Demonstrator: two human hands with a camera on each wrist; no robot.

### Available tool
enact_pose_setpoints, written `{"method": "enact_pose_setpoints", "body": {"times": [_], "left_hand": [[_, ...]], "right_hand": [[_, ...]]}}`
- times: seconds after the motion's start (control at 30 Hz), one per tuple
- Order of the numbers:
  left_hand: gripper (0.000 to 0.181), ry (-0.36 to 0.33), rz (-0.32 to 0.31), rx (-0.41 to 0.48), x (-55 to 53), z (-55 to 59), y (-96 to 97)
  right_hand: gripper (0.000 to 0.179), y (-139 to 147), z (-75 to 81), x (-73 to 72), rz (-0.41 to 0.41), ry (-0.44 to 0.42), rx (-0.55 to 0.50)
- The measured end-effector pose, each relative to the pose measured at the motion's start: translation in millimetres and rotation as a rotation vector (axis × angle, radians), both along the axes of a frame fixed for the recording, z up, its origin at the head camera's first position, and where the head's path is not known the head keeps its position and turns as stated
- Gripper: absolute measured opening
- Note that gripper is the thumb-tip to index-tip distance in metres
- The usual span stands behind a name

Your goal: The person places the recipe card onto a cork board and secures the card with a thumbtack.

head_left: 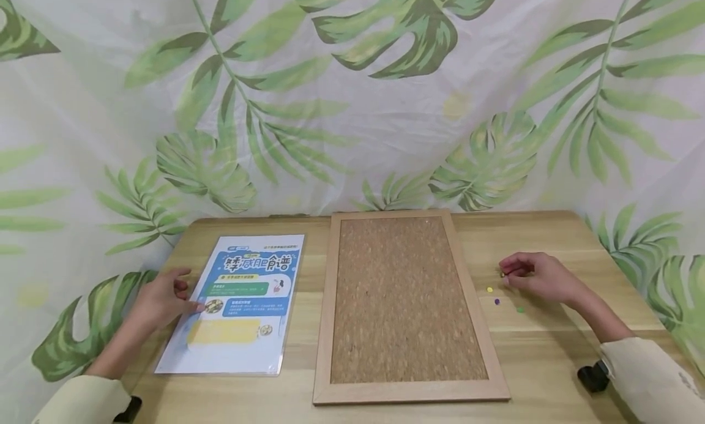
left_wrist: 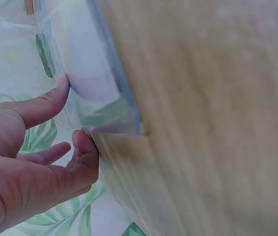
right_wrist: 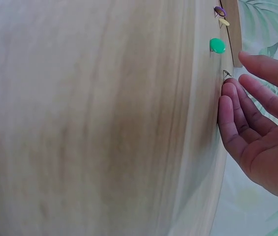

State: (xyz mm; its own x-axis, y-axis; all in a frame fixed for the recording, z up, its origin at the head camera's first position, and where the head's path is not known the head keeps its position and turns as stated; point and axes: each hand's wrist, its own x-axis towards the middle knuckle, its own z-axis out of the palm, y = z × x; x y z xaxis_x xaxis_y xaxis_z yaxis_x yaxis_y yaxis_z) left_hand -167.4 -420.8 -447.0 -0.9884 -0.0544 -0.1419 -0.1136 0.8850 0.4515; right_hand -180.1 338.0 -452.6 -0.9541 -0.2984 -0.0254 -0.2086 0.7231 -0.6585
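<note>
My left hand (head_left: 162, 298) is at the left edge of a laminated printed sheet (head_left: 242, 361), its thumb touching the sheet. Below the thumb in the left wrist view, the other fingers are loosely bent beside the sheet's corner (left_wrist: 111, 118), a gap between them and the thumb. My right hand (head_left: 542, 279) rests low at the table's right side, thumb apart from the fingers. Right at its fingertips is a small thumbtack (right_wrist: 227, 74) with its pin showing. Close by lie a yellow thumbtack (head_left: 489, 289), a purple thumbtack (head_left: 497, 301) and a green thumbtack (right_wrist: 217, 45).
A wood-framed cork board (head_left: 404, 301) lies in the middle of the wooden table (head_left: 551, 234), between the sheet and the thumbtacks. Behind the table hangs a leaf-patterned cloth (head_left: 352, 136).
</note>
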Motion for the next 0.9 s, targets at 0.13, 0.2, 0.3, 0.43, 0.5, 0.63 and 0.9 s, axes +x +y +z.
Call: {"method": "enact_pose_setpoints", "body": {"times": [0.13,0.2,0.3,0.43,0.5,0.63,0.9], "left_hand": [[0.100,-0.020,-0.001,0.023,-4.1,2.0,1.5],[0.099,-0.024,-0.008,0.052,-3.6,0.6,-0.7],[0.097,-0.014,-0.017,0.100,0.0,-2.5,-6.0],[0.094,0.043,-0.020,0.152,8.8,-3.2,-11.6],[0.091,0.078,-0.030,0.181,13.9,-1.9,-12.7],[0.086,0.138,-0.065,0.245,21.7,0.9,-12.3],[0.085,0.089,-0.051,0.296,28.8,9.0,-6.4]], "right_hand": [[0.033,1,1.7,-1.9,-0.008,-0.016,-0.011],[0.033,0,1.2,-2.4,-0.008,-0.017,-0.014],[0.032,-1,-0.3,-3.0,-0.006,-0.015,-0.009],[0.029,-2,-1.1,-3.3,-0.006,0.000,0.010],[0.028,-3,-0.6,-3.2,-0.009,0.008,0.016],[0.026,-2,-0.2,-3.4,-0.008,0.026,0.026],[0.023,-1,-2.9,-6.3,-0.011,0.039,0.040]]}}
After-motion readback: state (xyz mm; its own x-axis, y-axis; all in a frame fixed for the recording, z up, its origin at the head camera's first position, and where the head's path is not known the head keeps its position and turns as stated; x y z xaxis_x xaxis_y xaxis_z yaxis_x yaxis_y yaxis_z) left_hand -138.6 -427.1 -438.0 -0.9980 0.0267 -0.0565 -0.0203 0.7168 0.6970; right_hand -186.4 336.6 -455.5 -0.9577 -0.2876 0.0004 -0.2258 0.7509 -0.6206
